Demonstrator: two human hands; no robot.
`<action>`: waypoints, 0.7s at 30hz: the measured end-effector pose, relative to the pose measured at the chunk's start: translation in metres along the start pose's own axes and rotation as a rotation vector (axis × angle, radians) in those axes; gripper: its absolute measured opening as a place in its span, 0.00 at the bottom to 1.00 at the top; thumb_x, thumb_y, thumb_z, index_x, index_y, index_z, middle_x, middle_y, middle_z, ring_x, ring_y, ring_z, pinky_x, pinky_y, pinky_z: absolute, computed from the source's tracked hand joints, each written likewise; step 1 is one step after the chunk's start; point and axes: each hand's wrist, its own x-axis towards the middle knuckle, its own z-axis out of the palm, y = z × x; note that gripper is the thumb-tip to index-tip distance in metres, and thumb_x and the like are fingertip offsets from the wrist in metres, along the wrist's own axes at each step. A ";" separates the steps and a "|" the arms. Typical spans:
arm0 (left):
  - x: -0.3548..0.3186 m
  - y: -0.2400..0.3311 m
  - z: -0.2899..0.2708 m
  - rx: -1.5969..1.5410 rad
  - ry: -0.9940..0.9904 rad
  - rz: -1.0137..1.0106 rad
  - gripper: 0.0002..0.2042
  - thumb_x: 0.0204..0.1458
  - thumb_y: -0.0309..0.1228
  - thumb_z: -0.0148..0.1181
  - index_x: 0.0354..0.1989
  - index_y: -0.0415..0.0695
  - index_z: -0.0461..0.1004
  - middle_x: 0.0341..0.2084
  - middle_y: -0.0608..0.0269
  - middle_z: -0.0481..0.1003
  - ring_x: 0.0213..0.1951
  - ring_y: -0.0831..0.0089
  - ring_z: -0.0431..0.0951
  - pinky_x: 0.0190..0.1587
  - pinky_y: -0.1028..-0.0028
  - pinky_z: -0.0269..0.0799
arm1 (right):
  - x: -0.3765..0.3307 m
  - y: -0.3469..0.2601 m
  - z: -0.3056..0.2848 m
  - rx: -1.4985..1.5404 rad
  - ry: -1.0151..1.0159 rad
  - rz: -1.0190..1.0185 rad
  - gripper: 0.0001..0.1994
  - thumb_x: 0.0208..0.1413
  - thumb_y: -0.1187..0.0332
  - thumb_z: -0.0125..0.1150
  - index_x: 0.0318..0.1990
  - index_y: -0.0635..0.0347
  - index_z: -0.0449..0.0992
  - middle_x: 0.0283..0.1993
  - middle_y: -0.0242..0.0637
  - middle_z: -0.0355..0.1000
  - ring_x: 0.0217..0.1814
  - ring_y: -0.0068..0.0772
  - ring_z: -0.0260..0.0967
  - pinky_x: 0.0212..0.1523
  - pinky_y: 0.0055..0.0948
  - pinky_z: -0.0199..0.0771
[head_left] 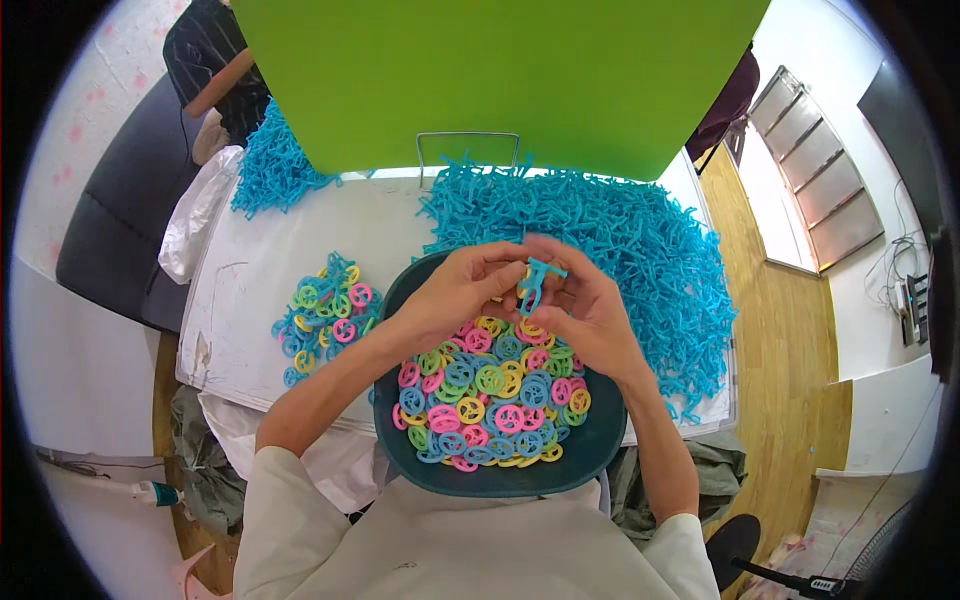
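Note:
My left hand (468, 290) and my right hand (590, 312) meet above a dark green tub (500, 486). Between their bent fingers is a small blue plastic piece (537, 284) with a branched end and a loop. A bit of yellow shows beside it, mostly covered by fingers. Both hands are closed around this spot, the left with thumb and fingertips pinched. Beneath them, the tub is full of small spoked plastic rings (490, 380) in pink, yellow, green and blue.
A big heap of blue branched pieces (650, 260) covers the table's right side. On the white table (240, 290), rings mixed with blue pieces (325, 320) form a small pile. Another blue heap (275, 165) lies far left. A green panel (500, 80) stands behind, near a metal wire frame (468, 135).

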 end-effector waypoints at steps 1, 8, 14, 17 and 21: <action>0.001 0.000 0.001 -0.017 -0.037 -0.017 0.16 0.64 0.38 0.48 0.54 0.42 0.68 0.42 0.64 0.73 0.41 0.77 0.75 0.44 0.73 0.75 | 0.000 0.004 -0.003 -0.131 0.000 -0.053 0.23 0.52 0.78 0.62 0.57 0.64 0.68 0.37 0.28 0.60 0.39 0.19 0.62 0.41 0.22 0.68; 0.010 -0.052 0.006 1.125 -0.046 0.598 0.14 0.48 0.28 0.62 0.43 0.39 0.73 0.35 0.48 0.71 0.35 0.51 0.73 0.36 0.57 0.71 | 0.004 0.008 0.005 -0.150 0.257 -0.236 0.08 0.55 0.77 0.60 0.43 0.65 0.73 0.45 0.35 0.69 0.44 0.20 0.69 0.42 0.20 0.70; 0.014 -0.046 0.008 1.055 0.029 0.436 0.10 0.47 0.26 0.62 0.38 0.38 0.74 0.32 0.52 0.72 0.33 0.49 0.73 0.36 0.58 0.71 | -0.001 0.003 0.003 -0.055 0.330 0.001 0.08 0.56 0.78 0.59 0.43 0.69 0.75 0.37 0.36 0.76 0.39 0.20 0.73 0.40 0.19 0.73; 0.005 -0.017 0.004 1.051 0.211 0.468 0.07 0.50 0.23 0.61 0.37 0.38 0.72 0.34 0.57 0.74 0.36 0.60 0.77 0.37 0.68 0.73 | 0.000 -0.002 0.005 -0.032 0.325 -0.017 0.10 0.56 0.77 0.60 0.46 0.70 0.74 0.38 0.36 0.76 0.39 0.20 0.73 0.39 0.19 0.73; 0.000 0.002 0.005 0.417 0.262 0.127 0.07 0.56 0.29 0.57 0.39 0.38 0.72 0.31 0.60 0.74 0.33 0.73 0.76 0.34 0.74 0.73 | -0.002 0.008 -0.002 -0.080 0.360 0.013 0.10 0.56 0.76 0.60 0.45 0.70 0.74 0.37 0.35 0.75 0.38 0.21 0.73 0.38 0.18 0.72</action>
